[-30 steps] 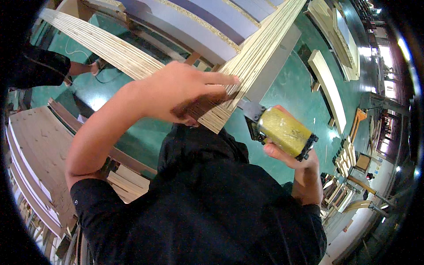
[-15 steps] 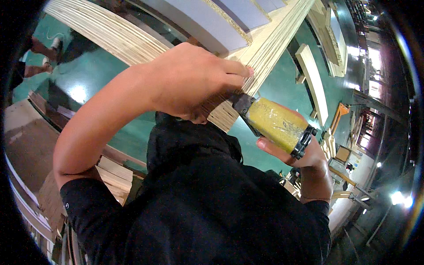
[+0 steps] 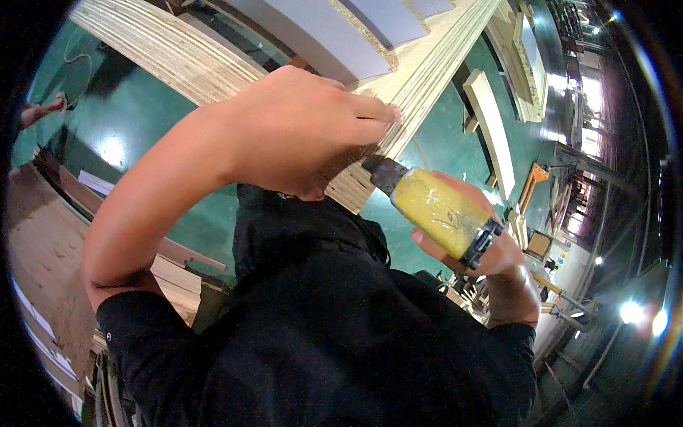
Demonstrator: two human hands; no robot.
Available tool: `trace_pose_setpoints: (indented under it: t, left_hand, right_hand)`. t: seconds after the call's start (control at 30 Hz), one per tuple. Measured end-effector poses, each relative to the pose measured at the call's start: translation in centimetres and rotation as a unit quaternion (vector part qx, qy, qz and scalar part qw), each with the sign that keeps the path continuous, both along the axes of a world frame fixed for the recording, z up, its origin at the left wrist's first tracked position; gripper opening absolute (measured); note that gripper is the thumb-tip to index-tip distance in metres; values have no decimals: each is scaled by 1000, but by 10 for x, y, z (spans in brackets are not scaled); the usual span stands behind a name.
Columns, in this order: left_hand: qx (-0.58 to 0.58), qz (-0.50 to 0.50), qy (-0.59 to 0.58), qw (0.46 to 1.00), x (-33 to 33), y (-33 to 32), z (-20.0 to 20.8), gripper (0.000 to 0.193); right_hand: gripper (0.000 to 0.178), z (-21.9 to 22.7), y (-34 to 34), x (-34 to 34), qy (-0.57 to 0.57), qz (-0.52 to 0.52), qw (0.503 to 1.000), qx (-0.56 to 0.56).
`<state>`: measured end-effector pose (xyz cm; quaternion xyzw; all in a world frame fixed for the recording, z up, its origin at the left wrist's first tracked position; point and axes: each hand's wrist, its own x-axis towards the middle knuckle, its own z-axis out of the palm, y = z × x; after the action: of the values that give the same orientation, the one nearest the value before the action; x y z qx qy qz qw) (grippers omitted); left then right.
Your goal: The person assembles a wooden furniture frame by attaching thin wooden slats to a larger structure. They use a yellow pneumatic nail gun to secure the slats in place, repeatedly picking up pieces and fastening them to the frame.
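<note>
My left hand (image 3: 299, 128) was curled over the corner of a stack of wood strips (image 3: 448, 67), fingers bent across the top and thumb at the near end, gripping it; my right hand (image 3: 501, 254) was closed around a yellow tool (image 3: 437, 210), its dark nose at the edge of the strips just below my left hand, though I could not tell how firmly it pressed. The tool's casing was scuffed and bore a small dark mark too faint to read; a pale mark (image 3: 109, 335) on my black sleeve (image 3: 146, 324) was too small to make out.

The stack ran away up to the right, its layered end facing me; a second band of wood (image 3: 171, 53) came in from the upper left toward the same corner; grey-purple panels (image 3: 306, 35) with rough chipboard edges stood inside the angle. Green floor (image 3: 427, 146) showed between the stack and a pale plank (image 3: 491, 132) on the right; more boards (image 3: 525, 85) lay beyond that; a bare foot (image 3: 55, 107) showed at far left; bright lamps (image 3: 632, 312) shone at lower right.
</note>
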<state>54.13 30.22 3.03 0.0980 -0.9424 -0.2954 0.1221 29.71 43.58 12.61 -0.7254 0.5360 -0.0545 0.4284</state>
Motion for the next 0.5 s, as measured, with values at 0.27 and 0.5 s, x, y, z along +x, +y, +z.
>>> trace_pose_setpoints:
  t: [0.27, 0.5]
  left_hand:
    - [-17, -6, 23, 1000, -4, -1, 7, 72]
    - [160, 116, -164, 967, -32, 12, 36, 54]
  right_hand:
    - [41, -24, 3, -60, -117, 39, 992, 5]
    - [55, -82, 43, -244, -193, -70, 974, 92]
